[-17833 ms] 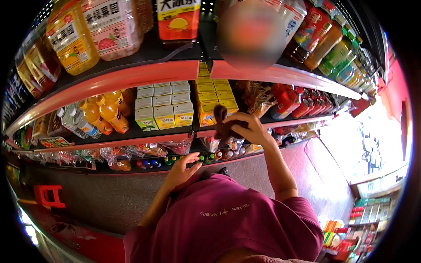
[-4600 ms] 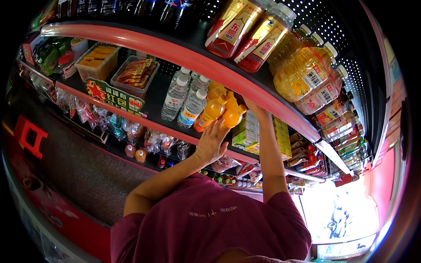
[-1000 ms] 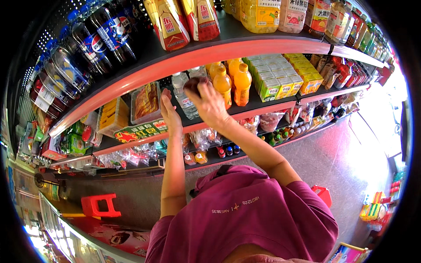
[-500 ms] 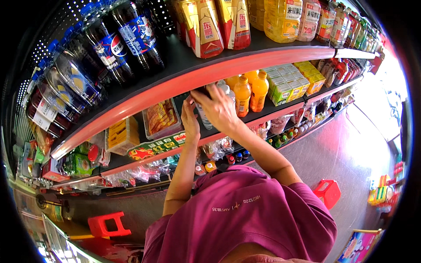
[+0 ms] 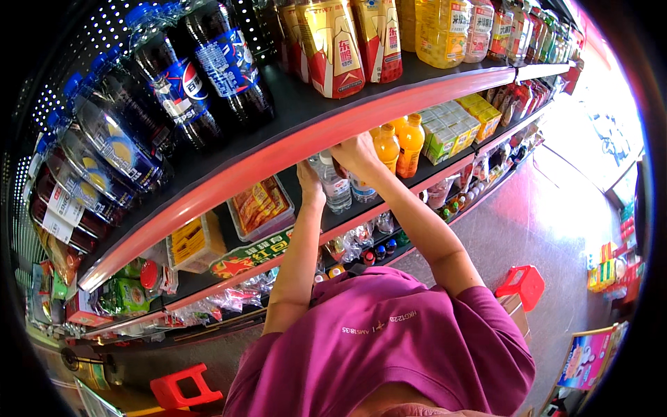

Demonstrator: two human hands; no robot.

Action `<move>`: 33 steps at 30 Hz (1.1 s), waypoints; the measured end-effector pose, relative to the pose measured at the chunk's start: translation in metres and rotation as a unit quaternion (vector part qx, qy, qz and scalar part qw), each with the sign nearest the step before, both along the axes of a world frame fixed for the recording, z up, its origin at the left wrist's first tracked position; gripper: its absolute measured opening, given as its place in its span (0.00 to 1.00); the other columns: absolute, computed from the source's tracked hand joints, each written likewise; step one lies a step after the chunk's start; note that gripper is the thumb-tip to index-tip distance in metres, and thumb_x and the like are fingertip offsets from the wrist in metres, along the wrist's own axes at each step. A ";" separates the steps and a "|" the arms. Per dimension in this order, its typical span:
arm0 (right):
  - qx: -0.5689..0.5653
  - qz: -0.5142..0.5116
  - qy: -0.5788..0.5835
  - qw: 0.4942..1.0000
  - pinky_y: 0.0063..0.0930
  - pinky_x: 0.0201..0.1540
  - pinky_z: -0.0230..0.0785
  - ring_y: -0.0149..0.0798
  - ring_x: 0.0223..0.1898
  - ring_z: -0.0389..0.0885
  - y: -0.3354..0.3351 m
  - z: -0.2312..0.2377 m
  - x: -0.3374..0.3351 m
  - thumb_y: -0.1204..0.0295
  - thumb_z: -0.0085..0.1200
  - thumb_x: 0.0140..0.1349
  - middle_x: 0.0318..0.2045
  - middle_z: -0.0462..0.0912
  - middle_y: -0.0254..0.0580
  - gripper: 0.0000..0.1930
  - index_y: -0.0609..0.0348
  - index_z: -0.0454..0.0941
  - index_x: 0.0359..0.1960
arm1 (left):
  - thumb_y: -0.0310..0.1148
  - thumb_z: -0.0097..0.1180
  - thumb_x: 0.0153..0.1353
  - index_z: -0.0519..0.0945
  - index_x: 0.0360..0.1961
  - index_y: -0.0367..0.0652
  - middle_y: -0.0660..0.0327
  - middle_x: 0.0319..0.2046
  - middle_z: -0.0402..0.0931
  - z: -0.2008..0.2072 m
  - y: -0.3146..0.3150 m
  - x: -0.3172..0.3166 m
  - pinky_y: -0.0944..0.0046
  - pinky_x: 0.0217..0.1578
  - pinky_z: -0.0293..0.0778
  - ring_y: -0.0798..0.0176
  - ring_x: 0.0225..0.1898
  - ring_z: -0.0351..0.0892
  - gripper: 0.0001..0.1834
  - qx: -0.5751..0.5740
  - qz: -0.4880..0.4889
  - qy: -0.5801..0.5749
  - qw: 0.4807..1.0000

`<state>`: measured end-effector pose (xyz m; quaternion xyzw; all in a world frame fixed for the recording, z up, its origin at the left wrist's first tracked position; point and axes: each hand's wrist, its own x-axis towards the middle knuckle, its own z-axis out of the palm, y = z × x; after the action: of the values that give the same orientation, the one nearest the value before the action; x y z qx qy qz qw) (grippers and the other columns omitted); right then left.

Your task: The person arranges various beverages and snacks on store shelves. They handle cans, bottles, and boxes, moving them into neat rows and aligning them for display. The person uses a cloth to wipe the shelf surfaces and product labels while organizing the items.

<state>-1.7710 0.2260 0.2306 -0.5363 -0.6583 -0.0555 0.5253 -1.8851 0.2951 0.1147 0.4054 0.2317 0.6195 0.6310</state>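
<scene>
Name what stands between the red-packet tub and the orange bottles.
In the head view: clear bottles, with the left hand and right hand close by.

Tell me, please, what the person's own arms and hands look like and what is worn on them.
The forearms are bare below the loose, short magenta-purple sleeves of a T-shirt with a small line of pale print. The left hand and right hand wear no gloves, and no watch or bracelet shows. Rings I cannot tell: the hands are partly hidden.
</scene>
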 end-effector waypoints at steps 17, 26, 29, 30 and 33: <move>0.034 -0.083 -0.026 0.996 0.50 0.46 0.78 0.57 0.46 0.83 -0.018 -0.004 0.044 0.70 0.65 0.58 0.43 0.84 0.52 0.14 0.55 0.85 0.46 | 0.60 0.43 0.78 0.66 0.73 0.42 0.57 0.66 0.72 0.006 -0.016 0.005 0.56 0.63 0.72 0.57 0.65 0.75 0.36 -0.055 0.006 -0.051 0.997; 0.017 -0.022 -0.123 0.992 0.46 0.51 0.76 0.55 0.47 0.79 -0.103 -0.053 0.061 0.75 0.63 0.59 0.50 0.76 0.51 0.25 0.46 0.83 0.61 | 0.66 0.37 0.77 0.67 0.74 0.44 0.59 0.66 0.74 -0.010 -0.014 0.003 0.54 0.65 0.71 0.57 0.65 0.76 0.40 -0.058 0.016 -0.018 0.998; 0.032 -0.008 -0.166 0.986 0.42 0.49 0.77 0.49 0.46 0.80 -0.121 -0.098 0.069 0.76 0.64 0.53 0.49 0.76 0.48 0.28 0.43 0.85 0.59 | 0.60 0.40 0.79 0.58 0.79 0.43 0.57 0.75 0.63 -0.027 -0.003 -0.004 0.55 0.70 0.65 0.54 0.73 0.66 0.39 -0.054 0.030 -0.032 0.998; 0.027 0.009 -0.173 0.985 0.42 0.49 0.78 0.48 0.46 0.80 -0.125 -0.110 0.070 0.75 0.64 0.52 0.49 0.76 0.47 0.28 0.42 0.85 0.59 | 0.60 0.40 0.79 0.57 0.79 0.43 0.57 0.75 0.63 -0.030 -0.002 -0.005 0.54 0.71 0.64 0.54 0.74 0.65 0.39 -0.037 0.032 -0.042 0.998; -0.041 0.063 -0.223 0.972 0.38 0.47 0.75 0.46 0.49 0.78 -0.130 -0.142 0.087 0.71 0.61 0.53 0.53 0.75 0.44 0.32 0.41 0.81 0.65 | 0.60 0.32 0.81 0.62 0.76 0.42 0.55 0.72 0.66 0.003 -0.028 0.008 0.52 0.73 0.61 0.54 0.72 0.67 0.37 -0.046 0.036 -0.014 0.998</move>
<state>-1.6838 0.0961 0.0887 -0.4887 -0.7931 -0.1138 0.3452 -1.8775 0.2668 0.1176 0.3584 0.2656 0.6362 0.6295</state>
